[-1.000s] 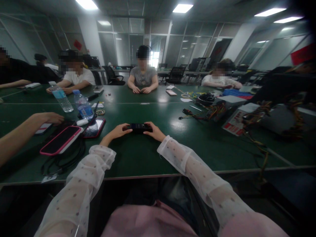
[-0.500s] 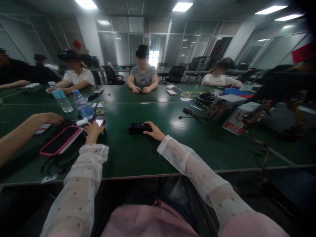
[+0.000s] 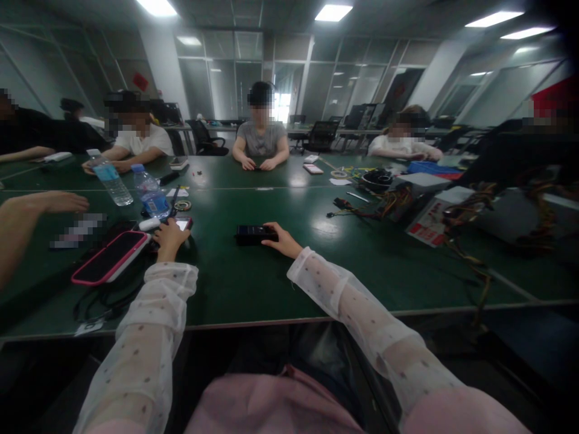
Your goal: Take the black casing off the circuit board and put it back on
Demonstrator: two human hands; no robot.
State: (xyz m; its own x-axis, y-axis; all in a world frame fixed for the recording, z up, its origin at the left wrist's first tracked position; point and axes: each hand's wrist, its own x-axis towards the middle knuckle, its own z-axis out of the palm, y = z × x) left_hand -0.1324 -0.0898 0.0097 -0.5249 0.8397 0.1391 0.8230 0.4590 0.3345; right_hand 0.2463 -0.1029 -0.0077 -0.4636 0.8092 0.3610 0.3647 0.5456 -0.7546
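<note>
My left hand (image 3: pixel 169 238) is on a phone (image 3: pixel 184 223) with a lit white screen and a pinkish case edge, its fingers curled about the near side. Beside this hand lie a small white case (image 3: pixel 149 224) and a large dark device with a pink rim (image 3: pixel 111 256). My right hand (image 3: pixel 283 240) grips the right end of a black box-shaped device (image 3: pixel 250 234), thumb in front and fingers behind. That device rests on the green table (image 3: pixel 235 283), with a dark display on its upper face.
Two water bottles (image 3: pixel 111 178) stand behind my left hand. A neighbour's hand (image 3: pixel 58 202) hovers at the left over a blurred phone (image 3: pixel 79 231). Metal boxes (image 3: pixel 429 217) with loose cables lie at the right. Several people sit across the table.
The neighbour's hand at the left has lifted and drawn back leftward, uncovering the phone there. Both my hands stay where they were.
</note>
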